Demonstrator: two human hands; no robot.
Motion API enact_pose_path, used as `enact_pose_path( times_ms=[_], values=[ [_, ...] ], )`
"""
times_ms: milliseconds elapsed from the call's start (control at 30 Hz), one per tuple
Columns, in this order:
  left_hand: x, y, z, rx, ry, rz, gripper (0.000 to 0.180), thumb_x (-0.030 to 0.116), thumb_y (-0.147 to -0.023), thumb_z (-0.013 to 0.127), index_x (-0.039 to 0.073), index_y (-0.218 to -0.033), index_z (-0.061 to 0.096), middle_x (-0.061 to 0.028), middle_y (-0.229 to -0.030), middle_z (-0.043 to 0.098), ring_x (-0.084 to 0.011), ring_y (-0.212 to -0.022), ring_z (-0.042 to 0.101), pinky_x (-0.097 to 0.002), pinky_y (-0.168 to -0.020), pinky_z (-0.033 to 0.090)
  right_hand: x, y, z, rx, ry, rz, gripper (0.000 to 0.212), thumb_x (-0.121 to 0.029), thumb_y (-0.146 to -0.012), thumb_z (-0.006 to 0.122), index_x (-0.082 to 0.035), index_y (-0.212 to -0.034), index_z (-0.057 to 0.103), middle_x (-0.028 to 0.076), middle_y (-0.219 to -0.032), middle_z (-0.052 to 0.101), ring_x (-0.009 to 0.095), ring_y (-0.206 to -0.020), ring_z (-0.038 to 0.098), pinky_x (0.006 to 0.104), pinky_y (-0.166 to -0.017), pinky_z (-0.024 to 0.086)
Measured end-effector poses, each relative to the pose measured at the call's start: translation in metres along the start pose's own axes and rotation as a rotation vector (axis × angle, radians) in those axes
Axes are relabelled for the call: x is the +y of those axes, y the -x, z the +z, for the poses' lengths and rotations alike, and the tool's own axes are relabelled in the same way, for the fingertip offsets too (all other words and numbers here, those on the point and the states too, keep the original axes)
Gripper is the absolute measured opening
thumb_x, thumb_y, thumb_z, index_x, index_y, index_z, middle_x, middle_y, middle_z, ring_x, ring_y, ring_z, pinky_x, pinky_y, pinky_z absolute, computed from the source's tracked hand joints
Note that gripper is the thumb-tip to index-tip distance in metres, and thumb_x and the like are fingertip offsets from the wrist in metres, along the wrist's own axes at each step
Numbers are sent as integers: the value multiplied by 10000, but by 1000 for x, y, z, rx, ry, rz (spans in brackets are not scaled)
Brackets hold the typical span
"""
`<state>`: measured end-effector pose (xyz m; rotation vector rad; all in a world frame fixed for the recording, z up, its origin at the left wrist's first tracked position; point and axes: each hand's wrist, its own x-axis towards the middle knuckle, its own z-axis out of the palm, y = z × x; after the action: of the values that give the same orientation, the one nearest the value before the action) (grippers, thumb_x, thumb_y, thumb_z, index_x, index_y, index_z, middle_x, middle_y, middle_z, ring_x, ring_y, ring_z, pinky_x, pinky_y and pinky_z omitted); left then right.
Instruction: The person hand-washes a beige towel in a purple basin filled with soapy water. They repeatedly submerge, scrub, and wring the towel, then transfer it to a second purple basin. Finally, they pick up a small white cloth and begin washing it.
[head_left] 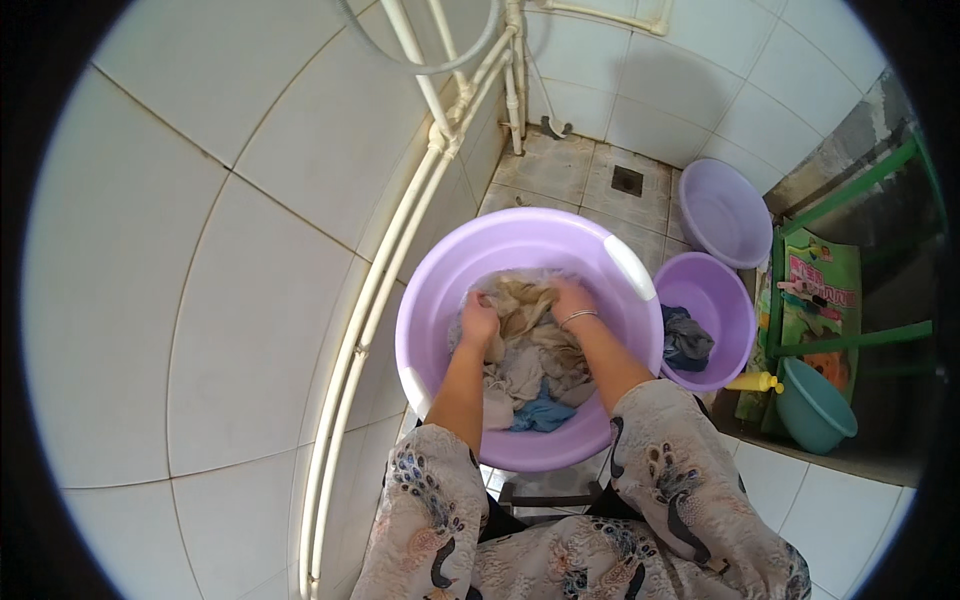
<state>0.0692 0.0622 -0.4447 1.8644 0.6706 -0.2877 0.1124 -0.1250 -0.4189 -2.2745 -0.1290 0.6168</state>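
A large purple washtub with white handle grips stands before me, holding wet laundry. My left hand is inside it, fingers closed on the left edge of a khaki cloth. At that cloth's right side, my right hand, with a bracelet at the wrist, is closed on it too; some of its fingertips are hidden by fabric. Closer to me in the tub lie a beige-grey cloth and a blue cloth. Cloudy water shows around the far side of the laundry.
Right of the tub sits a smaller purple basin with dark clothing. Beyond it leans a pale purple basin. A yellow bottle and teal basin lie near a green metal frame. White pipes run along the left wall.
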Motion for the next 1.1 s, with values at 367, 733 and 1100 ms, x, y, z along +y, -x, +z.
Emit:
enact_pose_path(
  times_ms=[367, 733, 1100],
  values=[
    [95, 65, -14, -516, 1307, -137, 368, 391, -917, 474, 40, -971, 571, -106, -892, 607, -234, -761, 597, -360, -712, 516, -113, 104, -7, 324, -103, -482, 385, -382, -759, 637, -99, -986, 508, 159, -863, 633, 355, -801, 608, 423, -706, 483],
    [96, 99, -21, -176, 303, 330, 406, 337, -926, 445, -33, -1027, 578, -125, -943, 605, -194, -862, 582, -345, -752, 473, -106, 108, -47, 299, -122, -290, 373, -380, -887, 466, -12, -911, 522, 231, -826, 602, 390, -796, 582, 454, -727, 449],
    [105, 110, -85, -173, 554, 274, 597, 497, -937, 333, 7, -1241, 488, -201, -1281, 471, -290, -1201, 427, -396, -1024, 301, -58, 87, -97, 368, -348, -390, 346, -293, -794, 654, -22, -1000, 593, 125, -979, 641, 260, -936, 603, 319, -831, 458]
  ],
)
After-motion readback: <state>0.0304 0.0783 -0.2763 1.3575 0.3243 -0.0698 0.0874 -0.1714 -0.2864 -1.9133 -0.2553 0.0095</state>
